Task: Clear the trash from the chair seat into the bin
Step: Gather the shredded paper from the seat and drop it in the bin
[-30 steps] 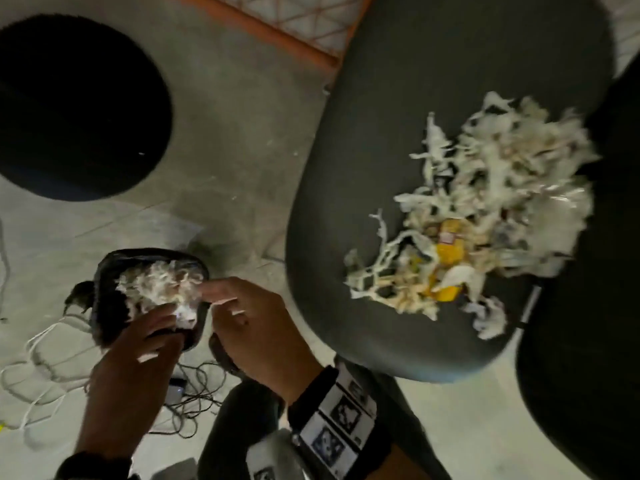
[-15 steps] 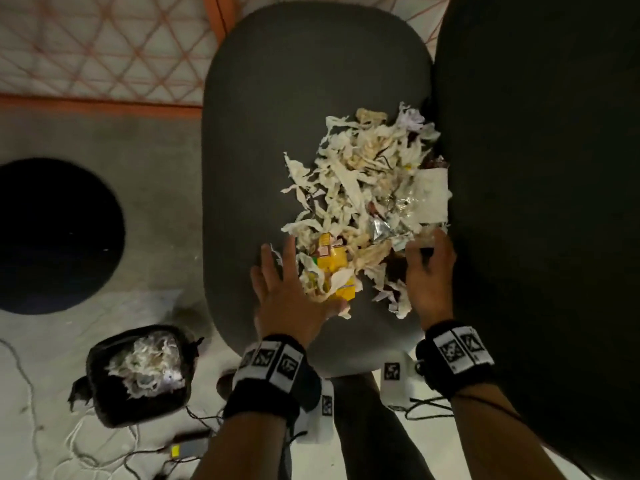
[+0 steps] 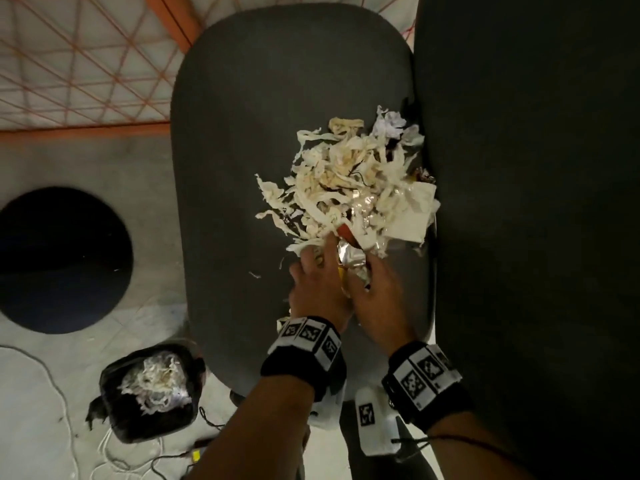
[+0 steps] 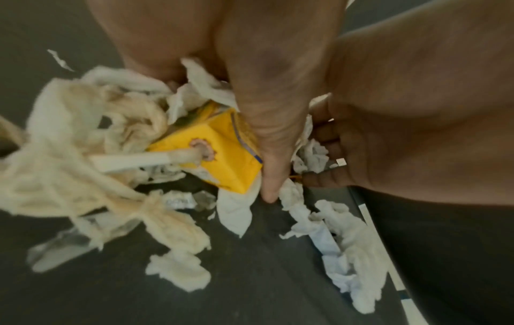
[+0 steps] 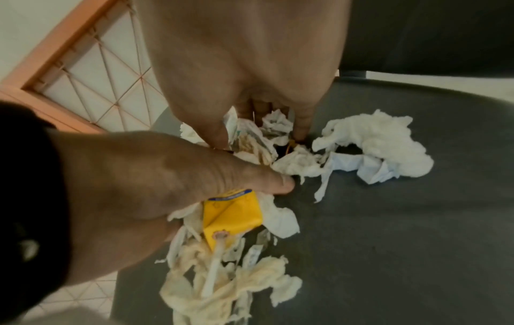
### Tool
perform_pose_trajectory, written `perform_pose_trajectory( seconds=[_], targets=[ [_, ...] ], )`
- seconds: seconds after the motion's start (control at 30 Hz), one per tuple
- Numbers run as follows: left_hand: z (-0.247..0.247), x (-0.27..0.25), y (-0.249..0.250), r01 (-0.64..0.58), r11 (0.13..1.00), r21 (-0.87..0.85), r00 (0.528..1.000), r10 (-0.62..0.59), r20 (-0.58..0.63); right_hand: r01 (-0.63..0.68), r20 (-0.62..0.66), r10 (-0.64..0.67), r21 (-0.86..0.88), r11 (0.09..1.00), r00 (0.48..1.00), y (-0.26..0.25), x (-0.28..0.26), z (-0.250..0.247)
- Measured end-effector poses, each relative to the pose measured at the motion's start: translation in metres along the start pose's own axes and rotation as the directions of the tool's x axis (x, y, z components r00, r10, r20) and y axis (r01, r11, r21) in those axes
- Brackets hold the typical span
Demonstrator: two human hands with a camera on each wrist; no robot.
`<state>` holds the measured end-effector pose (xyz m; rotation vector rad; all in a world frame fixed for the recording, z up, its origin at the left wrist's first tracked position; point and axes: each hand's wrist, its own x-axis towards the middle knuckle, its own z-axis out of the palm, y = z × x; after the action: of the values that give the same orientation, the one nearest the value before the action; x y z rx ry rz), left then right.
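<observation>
A heap of shredded paper and foil trash point(image 3: 349, 181) lies on the dark grey chair seat point(image 3: 259, 116), towards its right side. At the heap's near edge my left hand point(image 3: 322, 258) and right hand point(image 3: 367, 271) are pressed close together. In the left wrist view my thumb point(image 4: 267, 132) clamps a yellow drink carton point(image 4: 222, 154) with a white straw, amid cream shreds. My right hand point(image 5: 261, 132) curls its fingers into crumpled white paper point(image 5: 278, 132). The carton point(image 5: 230, 215) sits under my left palm. The black-lined bin point(image 3: 156, 427) stands on the floor at lower left, holding shreds.
The chair's dark backrest point(image 3: 536, 202) fills the right side. A black round object point(image 3: 59, 261) lies on the concrete floor at left. Cables point(image 3: 104, 455) trail around the bin. An orange lattice frame point(image 3: 86, 64) runs along the far left.
A second ago both hands were at the bin with paper. They then came to the seat spread either side of the heap's near edge, and now have closed together on the carton and shreds.
</observation>
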<state>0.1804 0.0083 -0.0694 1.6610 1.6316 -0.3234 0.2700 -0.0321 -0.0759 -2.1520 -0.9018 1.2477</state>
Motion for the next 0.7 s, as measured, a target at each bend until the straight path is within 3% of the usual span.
perform_pose_trajectory(
  seconds=[0.17,0.37,0.47,0.57,0.7],
  targets=[
    [-0.008,0.009,-0.001,-0.069,0.995,-0.068,0.998,0.070,0.010,-0.255,0.082,0.242,0.234,0.938,0.967,-0.021,0.017,-0.002],
    [-0.012,-0.002,0.006,-0.200,0.969,-0.145,0.980,0.199,-0.019,-0.475,0.233,0.417,0.530,0.703,0.878,-0.033,0.020,-0.016],
    [-0.018,-0.009,0.010,-0.310,0.931,-0.194,0.951,0.301,-0.075,-0.522,0.362,0.379,0.651,0.551,0.852,-0.038,0.016,-0.032],
    [-0.028,-0.022,0.013,-0.470,0.857,-0.211,0.878,0.428,-0.216,-0.515,0.443,0.262,0.746,0.423,0.857,-0.049,0.008,-0.050],
    [-0.039,-0.037,0.015,-0.532,0.815,-0.228,0.837,0.466,-0.288,-0.494,0.430,0.244,0.771,0.402,0.869,-0.059,0.001,-0.058]
  ],
)
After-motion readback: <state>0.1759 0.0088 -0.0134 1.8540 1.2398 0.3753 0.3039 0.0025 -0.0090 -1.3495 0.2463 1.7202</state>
